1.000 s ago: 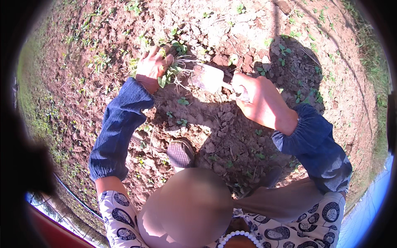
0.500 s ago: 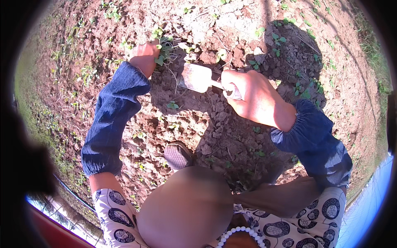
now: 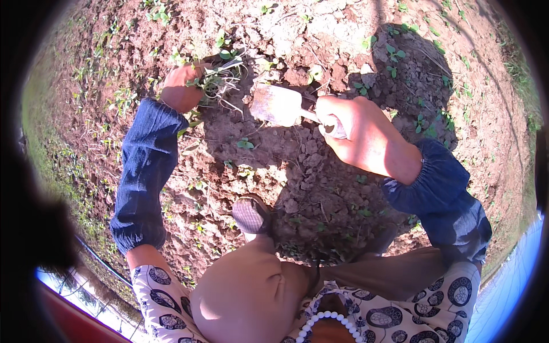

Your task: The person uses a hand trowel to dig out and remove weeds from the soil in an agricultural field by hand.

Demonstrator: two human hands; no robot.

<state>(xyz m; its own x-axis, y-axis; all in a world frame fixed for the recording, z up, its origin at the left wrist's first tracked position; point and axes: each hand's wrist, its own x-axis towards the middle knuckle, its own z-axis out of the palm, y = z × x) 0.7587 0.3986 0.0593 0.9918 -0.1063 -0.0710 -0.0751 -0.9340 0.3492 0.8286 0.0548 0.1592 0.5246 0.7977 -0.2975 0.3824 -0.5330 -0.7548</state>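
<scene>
Holds a small trowel (image 3: 277, 104) in the right hand (image 3: 366, 136), with fingers clenched round its handle. Points the pale, flat blade leftward over the brown, crumbly soil (image 3: 311, 163), in the far middle of the scene. Cannot tell from this angle about any contact between blade and ground.

Grasps a loose bunch of green plants (image 3: 220, 86) in the left hand (image 3: 182, 88), to the far left, with thin, pale strands trailing out rightward. Hides most of the fingertips behind knuckles and leaves. Leaves a gap of soil between bunch and blade, near each other but apart.

Wears blue denim sleeve covers (image 3: 146, 171) above both wrists, a pale shirt (image 3: 394, 314) with dark rounded motifs, brownish trousers (image 3: 246, 291) and a string of white beads (image 3: 327, 314) at the near edge. Rests a grey, textured shoe (image 3: 251, 215) on the ground, just beyond the bent near knee.

Casts a rounded shadow (image 3: 420, 94) to the far right, across several green seedlings (image 3: 394, 53). Shows another small seedling (image 3: 246, 143) nearer than the blade, and grass (image 3: 517, 71) along the right rim.
</scene>
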